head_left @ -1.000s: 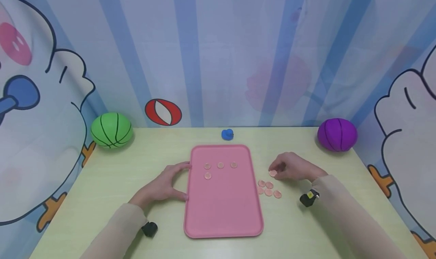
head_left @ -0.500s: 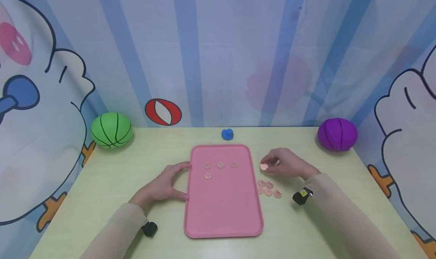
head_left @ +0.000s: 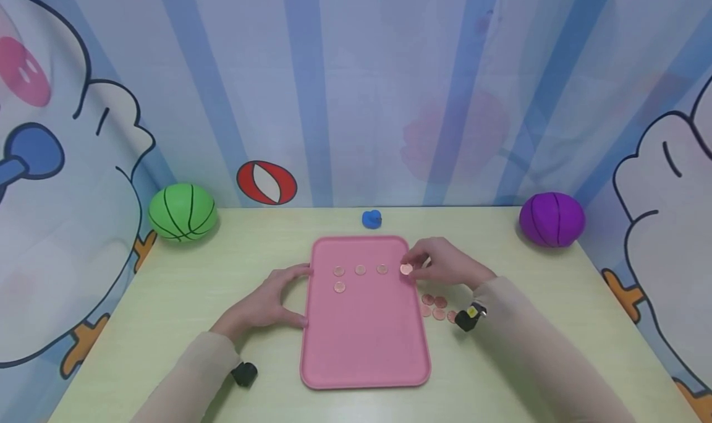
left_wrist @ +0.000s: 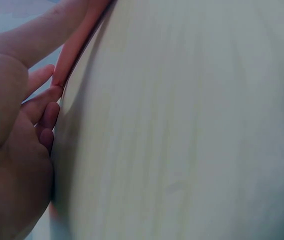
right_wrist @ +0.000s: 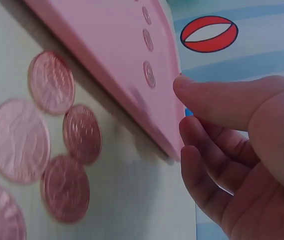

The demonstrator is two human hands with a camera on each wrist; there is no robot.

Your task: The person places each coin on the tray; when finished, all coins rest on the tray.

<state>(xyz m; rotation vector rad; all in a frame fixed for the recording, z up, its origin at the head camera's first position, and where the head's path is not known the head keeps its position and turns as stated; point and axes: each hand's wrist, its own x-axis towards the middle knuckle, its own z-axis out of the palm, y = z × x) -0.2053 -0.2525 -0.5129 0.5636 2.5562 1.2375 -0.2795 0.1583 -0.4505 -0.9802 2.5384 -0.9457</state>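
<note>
A pink rectangular tray (head_left: 364,342) lies on the table. My left hand (head_left: 266,300) rests at its left side, thumb and forefinger spread apart and touching the rim. Between thumb and fingertips my right hand (head_left: 449,264) pinches a copper coin (head_left: 406,269) just over the tray's upper right edge. In the right wrist view the thumb hides this coin. Inside the tray, three coins form a row, its middle coin (head_left: 360,269) among them, with a single coin (head_left: 339,287) below the leftmost. Right of the tray lies a loose cluster of several copper coins (right_wrist: 52,82), beneath my right wrist.
A blue rubber duck (head_left: 371,219) stands behind the tray. At the table's back corners sit a green ball (head_left: 183,213) on the left and a purple ball (head_left: 552,219) on the right. A printed curtain (head_left: 367,101) hangs behind the table (head_left: 256,243).
My right hand has carried the pinched coin leftward and slightly back, from beside the coin cluster to over the tray's right edge. The left hand and tray have stayed still.
</note>
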